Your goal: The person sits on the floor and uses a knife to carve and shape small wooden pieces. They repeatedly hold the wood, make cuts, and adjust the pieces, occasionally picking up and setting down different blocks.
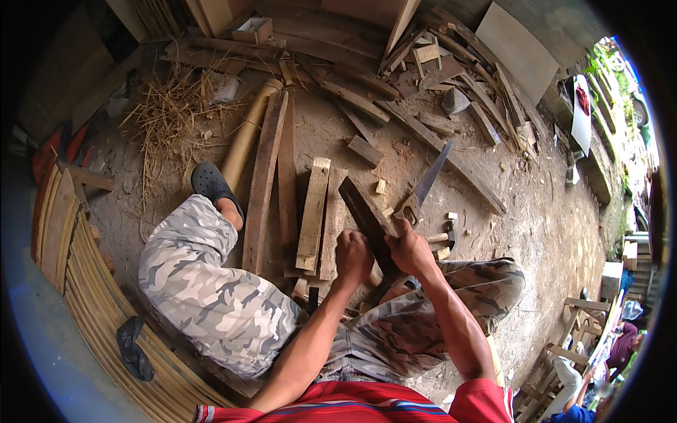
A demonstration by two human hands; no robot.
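Note:
A dark wooden board (369, 217) slants up between my knees, its far end pointing ahead and left. My right hand (410, 248) grips its right side, thumb along the upper edge. Against the board's left side, my left hand (355, 256) is closed in a fist; whatever may be in it is hidden. Beyond the right hand a handsaw (429, 178) lies on the ground, blade pointing away. To the left of the board lie a pale wooden beam (313, 211) and a rougher plank (333, 229), side by side.
A long beam (266, 183) and a bamboo pole (247, 134) lie ahead to the left, near a heap of straw (176, 113). Scrap wood (486, 84) is piled at the far right. Bamboo slats (106, 310) run along my left. People sit at a wooden bench (575, 331) on the right.

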